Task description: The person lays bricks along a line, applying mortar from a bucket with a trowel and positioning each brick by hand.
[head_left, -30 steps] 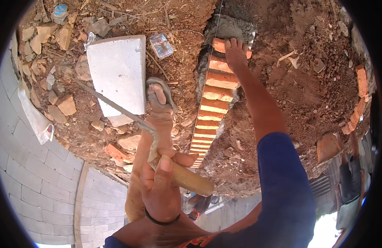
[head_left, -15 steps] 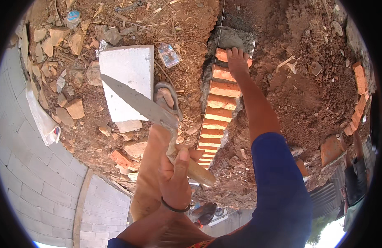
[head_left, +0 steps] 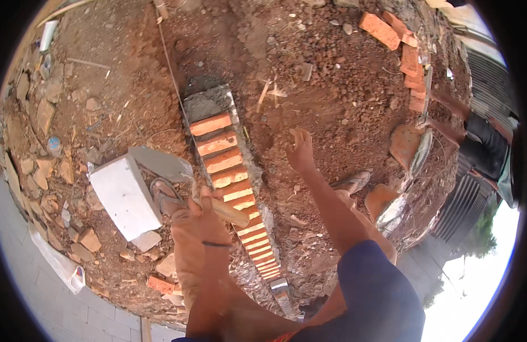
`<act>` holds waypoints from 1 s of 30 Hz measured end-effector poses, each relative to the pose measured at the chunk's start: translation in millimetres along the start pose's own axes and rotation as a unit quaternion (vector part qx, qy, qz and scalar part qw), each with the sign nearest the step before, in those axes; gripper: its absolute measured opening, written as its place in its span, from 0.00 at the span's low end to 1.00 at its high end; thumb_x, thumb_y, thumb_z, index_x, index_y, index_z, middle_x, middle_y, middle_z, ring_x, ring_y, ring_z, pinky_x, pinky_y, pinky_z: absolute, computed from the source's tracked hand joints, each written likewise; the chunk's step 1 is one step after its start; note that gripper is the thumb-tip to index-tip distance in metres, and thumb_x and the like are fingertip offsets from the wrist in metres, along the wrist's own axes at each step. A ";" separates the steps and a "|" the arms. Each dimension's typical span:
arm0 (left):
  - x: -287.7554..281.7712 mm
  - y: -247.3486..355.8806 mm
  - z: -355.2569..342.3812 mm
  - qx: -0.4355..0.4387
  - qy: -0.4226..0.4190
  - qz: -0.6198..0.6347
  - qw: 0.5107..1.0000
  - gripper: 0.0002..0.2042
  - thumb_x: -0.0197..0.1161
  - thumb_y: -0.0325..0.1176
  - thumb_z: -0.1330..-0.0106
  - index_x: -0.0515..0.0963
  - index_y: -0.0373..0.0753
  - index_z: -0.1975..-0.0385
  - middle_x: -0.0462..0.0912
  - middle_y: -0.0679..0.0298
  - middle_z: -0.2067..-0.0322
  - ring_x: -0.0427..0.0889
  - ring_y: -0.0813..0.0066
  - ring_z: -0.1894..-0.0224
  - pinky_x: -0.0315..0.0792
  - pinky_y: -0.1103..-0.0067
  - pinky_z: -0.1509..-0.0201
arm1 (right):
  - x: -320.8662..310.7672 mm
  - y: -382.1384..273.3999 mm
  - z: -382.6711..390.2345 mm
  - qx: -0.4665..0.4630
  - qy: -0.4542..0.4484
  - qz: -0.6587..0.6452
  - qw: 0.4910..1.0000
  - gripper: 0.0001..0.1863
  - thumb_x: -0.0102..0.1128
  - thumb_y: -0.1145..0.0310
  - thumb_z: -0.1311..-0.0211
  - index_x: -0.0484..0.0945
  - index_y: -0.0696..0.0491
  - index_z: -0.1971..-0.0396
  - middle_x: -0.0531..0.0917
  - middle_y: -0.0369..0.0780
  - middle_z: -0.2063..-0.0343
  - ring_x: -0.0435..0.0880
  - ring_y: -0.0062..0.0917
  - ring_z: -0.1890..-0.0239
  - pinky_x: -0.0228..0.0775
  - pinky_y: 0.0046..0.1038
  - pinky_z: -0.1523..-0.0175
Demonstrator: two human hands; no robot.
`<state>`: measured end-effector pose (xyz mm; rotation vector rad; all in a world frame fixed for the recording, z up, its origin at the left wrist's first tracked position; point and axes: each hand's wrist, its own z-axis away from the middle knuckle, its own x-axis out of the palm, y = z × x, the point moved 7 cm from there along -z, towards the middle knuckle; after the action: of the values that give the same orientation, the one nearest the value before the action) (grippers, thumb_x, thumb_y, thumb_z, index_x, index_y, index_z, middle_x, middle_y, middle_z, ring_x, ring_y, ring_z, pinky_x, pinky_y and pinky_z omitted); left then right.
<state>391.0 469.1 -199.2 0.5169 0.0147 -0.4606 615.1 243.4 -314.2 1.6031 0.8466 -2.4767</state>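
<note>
My left hand (head_left: 208,222) is closed around the wooden handle of a trowel (head_left: 161,164). Its broad grey blade points up and left, beside a white block (head_left: 125,196). Under the handle runs a long row of orange bricks (head_left: 224,161), set side by side with narrow gaps. Wet grey mortar (head_left: 205,104) lies at the far end, just beyond the last brick. To the right of the row, my right hand (head_left: 300,151) is over the bare soil, empty, its fingers partly spread.
A taut string (head_left: 171,65) runs along the row's left side. My sandalled foot (head_left: 166,194) stands by the white block. Loose bricks (head_left: 410,65) lie at the far right, near another person's arm (head_left: 446,128). Broken stones (head_left: 44,117) and a grey block wall (head_left: 75,313) are at left.
My right hand has let go of the brick at the row's far end and moved to the right of the row. The view has turned; my left hand keeps the trowel.
</note>
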 end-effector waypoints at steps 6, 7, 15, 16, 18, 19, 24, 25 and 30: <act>44.3 -34.7 -22.8 0.077 -0.038 0.007 0.996 0.13 0.55 0.39 0.31 0.69 0.36 0.56 0.81 0.59 0.72 0.77 0.74 0.73 0.72 0.79 0.69 | -269.4 115.0 -53.7 0.109 0.312 -0.080 0.940 0.17 0.58 0.70 0.42 0.72 0.58 0.53 0.75 0.47 0.57 0.77 0.36 0.56 0.69 0.35 0.49; 52.6 -34.7 -23.3 0.095 -0.044 -0.021 0.994 0.12 0.55 0.39 0.31 0.69 0.37 0.57 0.80 0.59 0.72 0.77 0.74 0.73 0.71 0.80 0.69 | -303.7 140.7 -73.1 0.123 0.340 -0.126 0.924 0.16 0.58 0.69 0.42 0.73 0.59 0.54 0.77 0.46 0.59 0.77 0.36 0.57 0.68 0.35 0.50; 83.7 -82.2 -26.0 0.085 -0.033 -0.044 0.995 0.10 0.55 0.35 0.31 0.69 0.35 0.59 0.80 0.61 0.74 0.77 0.76 0.74 0.73 0.81 0.69 | -389.9 256.0 -249.6 0.241 0.280 0.214 0.904 0.25 0.60 0.60 0.44 0.71 0.57 0.49 0.73 0.49 0.50 0.68 0.40 0.43 0.63 0.40 0.42; 88.0 -88.4 -25.6 0.087 -0.025 -0.036 0.995 0.10 0.55 0.35 0.31 0.69 0.35 0.59 0.80 0.61 0.74 0.77 0.76 0.74 0.73 0.81 0.69 | -388.0 255.0 -262.0 0.231 0.278 0.211 0.908 0.25 0.60 0.60 0.44 0.71 0.57 0.49 0.73 0.49 0.50 0.68 0.40 0.43 0.63 0.40 0.42; 99.0 -101.3 -27.0 0.113 -0.020 -0.084 0.990 0.09 0.55 0.34 0.31 0.69 0.34 0.61 0.80 0.61 0.75 0.78 0.76 0.74 0.74 0.80 0.68 | -381.2 236.6 -289.8 0.090 0.263 0.252 0.927 0.29 0.61 0.58 0.45 0.68 0.53 0.44 0.70 0.47 0.45 0.64 0.41 0.39 0.60 0.42 0.39; 95.3 -110.0 -28.1 0.112 -0.012 -0.081 0.990 0.09 0.55 0.34 0.31 0.69 0.34 0.61 0.80 0.61 0.75 0.78 0.76 0.74 0.74 0.80 0.68 | -365.8 216.7 -303.6 0.046 0.252 0.233 0.938 0.31 0.62 0.57 0.46 0.67 0.52 0.42 0.69 0.46 0.43 0.63 0.40 0.38 0.58 0.42 0.37; 99.0 -126.5 -27.7 0.116 0.006 -0.057 0.992 0.07 0.55 0.33 0.31 0.69 0.35 0.63 0.80 0.62 0.75 0.79 0.76 0.74 0.74 0.79 0.67 | -307.9 150.5 -357.1 -0.120 0.201 0.316 0.920 0.40 0.68 0.56 0.50 0.61 0.42 0.36 0.64 0.41 0.37 0.57 0.38 0.32 0.49 0.43 0.31; 98.6 -130.3 -26.4 0.109 0.008 -0.070 0.992 0.07 0.54 0.32 0.31 0.69 0.35 0.62 0.80 0.62 0.75 0.79 0.76 0.74 0.74 0.80 0.66 | -300.4 158.7 -364.8 -0.112 0.157 0.382 0.904 0.43 0.69 0.57 0.51 0.58 0.39 0.34 0.63 0.40 0.36 0.55 0.37 0.32 0.48 0.43 0.31; 105.7 -131.9 -26.5 0.124 -0.040 -0.022 0.991 0.07 0.53 0.30 0.31 0.68 0.35 0.59 0.77 0.63 0.74 0.78 0.77 0.71 0.73 0.80 0.64 | -347.5 171.2 -357.1 -0.003 0.140 0.316 0.939 0.41 0.64 0.62 0.47 0.55 0.45 0.32 0.66 0.42 0.39 0.61 0.36 0.35 0.53 0.44 0.34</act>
<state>432.0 335.8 -298.3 0.7425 -0.1091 -0.5287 1125.1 191.2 -192.7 1.8762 0.2762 -1.8271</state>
